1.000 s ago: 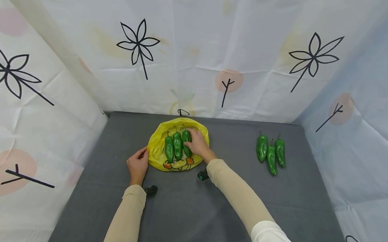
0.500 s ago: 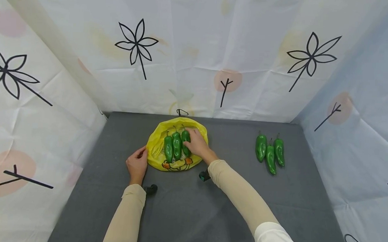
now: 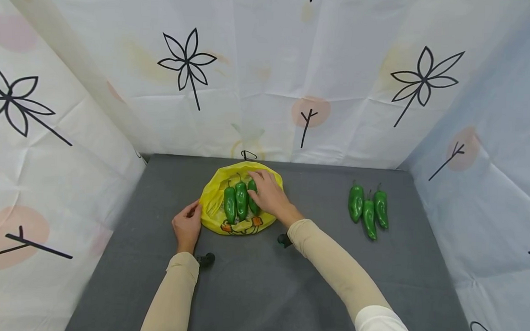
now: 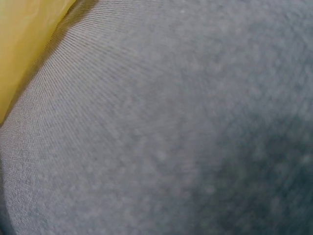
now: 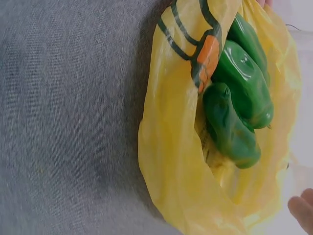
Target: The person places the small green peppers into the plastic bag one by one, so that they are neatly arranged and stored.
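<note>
A yellow plastic bag [image 3: 210,210] lies with its mouth spread and its rim rolled into a bowl shape. Inside, three green peppers lie side by side: a left pepper [image 3: 229,205], a middle pepper [image 3: 241,200] and a right pepper [image 3: 253,207]. My left hand [image 3: 187,226] pinches the bag's left rim between thumb and fingers. Over the right pepper hovers my right hand [image 3: 270,195], fingers spread and partly covering it. In the right wrist view its fingertips [image 5: 301,210] stand apart from the nearest pepper [image 5: 230,129]. The left wrist view catches only a corner of the bag [image 4: 24,44].
Three more green peppers [image 3: 369,214] lie close together at the right of the grey table [image 3: 313,281]. Patterned white cloth [image 3: 269,72] walls the table at the back and both sides.
My right hand's fingers have loosened from the right pepper and lifted slightly off it, leaving it beside the other two. The left hand keeps its place on the bag's rim.
</note>
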`<state>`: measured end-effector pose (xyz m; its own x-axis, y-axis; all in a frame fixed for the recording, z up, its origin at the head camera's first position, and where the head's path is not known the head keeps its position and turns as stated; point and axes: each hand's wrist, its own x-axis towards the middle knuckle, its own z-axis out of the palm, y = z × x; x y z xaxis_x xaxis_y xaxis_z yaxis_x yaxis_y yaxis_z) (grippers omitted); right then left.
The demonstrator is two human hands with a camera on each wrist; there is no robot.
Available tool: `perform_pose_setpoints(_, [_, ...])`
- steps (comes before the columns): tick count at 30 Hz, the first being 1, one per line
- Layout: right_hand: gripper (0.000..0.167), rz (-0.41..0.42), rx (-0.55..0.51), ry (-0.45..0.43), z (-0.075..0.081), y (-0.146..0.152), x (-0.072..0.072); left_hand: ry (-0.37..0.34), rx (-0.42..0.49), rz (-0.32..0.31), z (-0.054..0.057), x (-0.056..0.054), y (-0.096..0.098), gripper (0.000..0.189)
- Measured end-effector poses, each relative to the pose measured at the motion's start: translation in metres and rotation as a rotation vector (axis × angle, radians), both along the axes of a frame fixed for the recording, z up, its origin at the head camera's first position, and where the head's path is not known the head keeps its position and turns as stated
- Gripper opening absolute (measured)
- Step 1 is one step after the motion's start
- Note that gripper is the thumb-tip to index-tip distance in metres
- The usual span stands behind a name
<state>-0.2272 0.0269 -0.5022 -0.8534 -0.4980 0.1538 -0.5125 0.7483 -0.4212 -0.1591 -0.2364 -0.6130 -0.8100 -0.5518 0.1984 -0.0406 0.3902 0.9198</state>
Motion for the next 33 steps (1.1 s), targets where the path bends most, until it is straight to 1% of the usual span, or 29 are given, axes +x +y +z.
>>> perform_pose_setpoints(5, [0.063, 0.000, 0.113, 0.111, 0.003, 0.002, 0.002, 0.007, 0.005, 0.000, -0.001, 0.000, 0.000, 0.023])
perform_pose_setpoints(8, [0.063, -0.019, 0.147, 0.176, 0.002, 0.002, 0.003, -0.003, 0.003, 0.000, -0.003, 0.000, -0.001, 0.022])
perform_pose_setpoints(12, [0.066, -0.048, 0.195, 0.219, -0.001, 0.003, 0.005, -0.004, -0.004, 0.001, -0.005, 0.000, -0.002, 0.021])
perform_pose_setpoints(15, [0.069, -0.072, 0.224, 0.212, -0.003, 0.006, 0.006, 0.002, -0.003, -0.004, -0.004, 0.000, -0.002, 0.021])
perform_pose_setpoints(20, [0.075, -0.115, 0.232, 0.153, -0.007, 0.012, 0.007, -0.001, -0.010, -0.012, -0.004, 0.000, -0.001, 0.022])
perform_pose_setpoints(24, [0.079, -0.150, 0.261, 0.101, -0.010, 0.020, 0.007, -0.007, -0.016, -0.013, -0.004, 0.000, 0.000, 0.022])
perform_pose_setpoints(27, [0.082, -0.163, 0.252, 0.067, -0.011, 0.026, 0.008, -0.015, -0.029, -0.006, -0.005, 0.000, 0.001, 0.022])
perform_pose_setpoints(30, [0.084, -0.168, 0.242, 0.056, -0.012, 0.033, 0.008, -0.011, -0.047, -0.001, -0.006, -0.001, 0.001, 0.022])
perform_pose_setpoints(33, [0.085, -0.172, 0.251, 0.054, -0.014, 0.041, 0.006, 0.006, -0.049, 0.000, -0.006, -0.001, 0.001, 0.022])
